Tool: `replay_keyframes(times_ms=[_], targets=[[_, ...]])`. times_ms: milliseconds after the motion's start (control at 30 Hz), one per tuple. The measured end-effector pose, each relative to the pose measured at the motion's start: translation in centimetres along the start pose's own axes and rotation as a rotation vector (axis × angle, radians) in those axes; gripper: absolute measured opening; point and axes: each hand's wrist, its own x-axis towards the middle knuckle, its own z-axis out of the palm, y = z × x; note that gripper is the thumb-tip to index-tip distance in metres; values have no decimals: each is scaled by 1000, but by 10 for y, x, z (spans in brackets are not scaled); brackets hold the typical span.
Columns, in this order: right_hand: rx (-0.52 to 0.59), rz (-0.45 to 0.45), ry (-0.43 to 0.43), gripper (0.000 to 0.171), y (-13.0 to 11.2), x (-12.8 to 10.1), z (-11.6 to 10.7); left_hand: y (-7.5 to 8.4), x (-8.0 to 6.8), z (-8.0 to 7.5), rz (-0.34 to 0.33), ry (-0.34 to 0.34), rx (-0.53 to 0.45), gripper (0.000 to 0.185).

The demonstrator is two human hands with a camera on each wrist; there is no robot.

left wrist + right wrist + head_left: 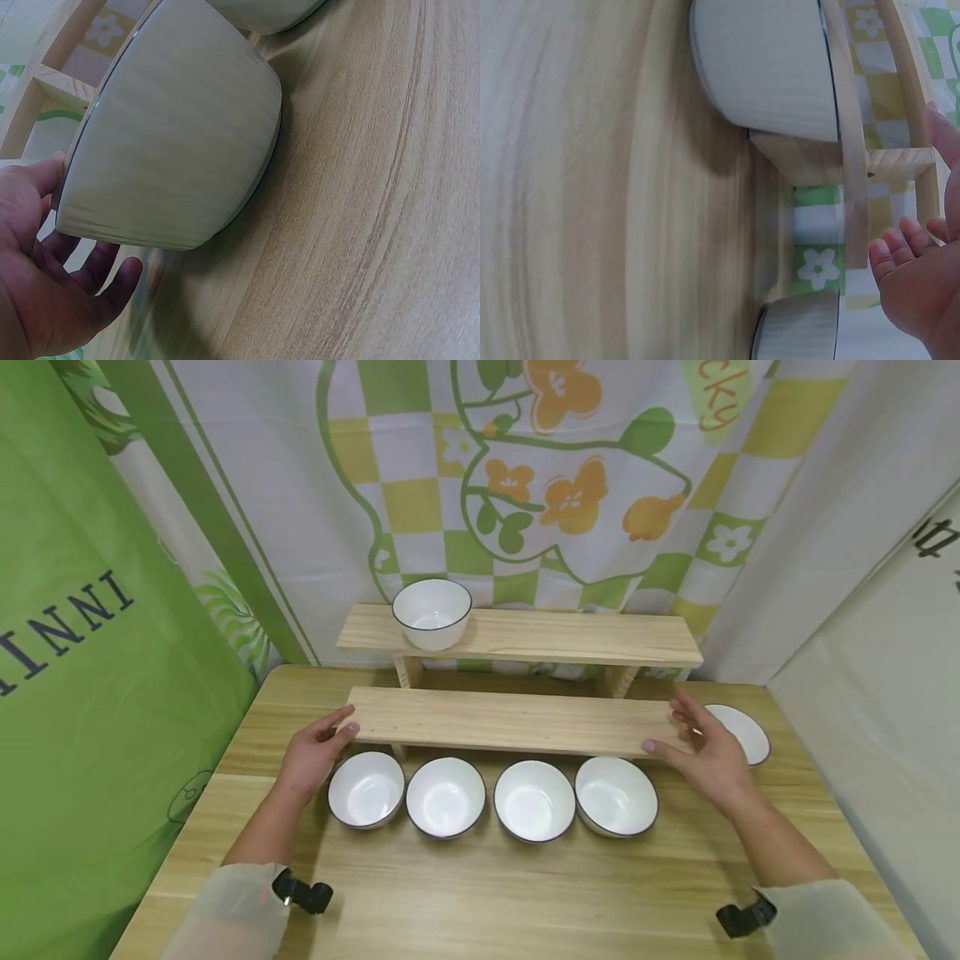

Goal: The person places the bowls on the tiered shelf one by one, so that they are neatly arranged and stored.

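A two-tier wooden stand has a lower board (517,720) and a raised upper board (570,635). My left hand (313,758) is at the lower board's left end, thumb and forefinger at its corner and the other fingers loosely bent. At the right end, my right hand (708,758) has its thumb by the front edge and its fingers spread. In the right wrist view those fingers (904,244) are relaxed, off the board's end. Several white dark-rimmed bowls stand in a row before the stand; the leftmost bowl (172,127) is close to my left hand.
Another white bowl (432,614) stands on the upper board's left part. A white dark-rimmed dish (742,735) is on the wooden table (480,902), partly behind my right hand. A patterned curtain (420,502) hangs at the back, and a green cloth (82,710) on the left.
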Motion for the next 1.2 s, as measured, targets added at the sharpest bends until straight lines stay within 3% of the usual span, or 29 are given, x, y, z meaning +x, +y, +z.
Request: replay_keyframes(times_ms=[500,867,1200], targets=[[39,73,-7,107,18,-8,-15,-1,-1,0,-2,-3,-3,64],[-25,62,73,99,29,-11,-24,-2,0,1,-21,-1,-19,64],[-91,138,82,105,42,-12,-31,-1,-2,1,-29,3,-14,66]])
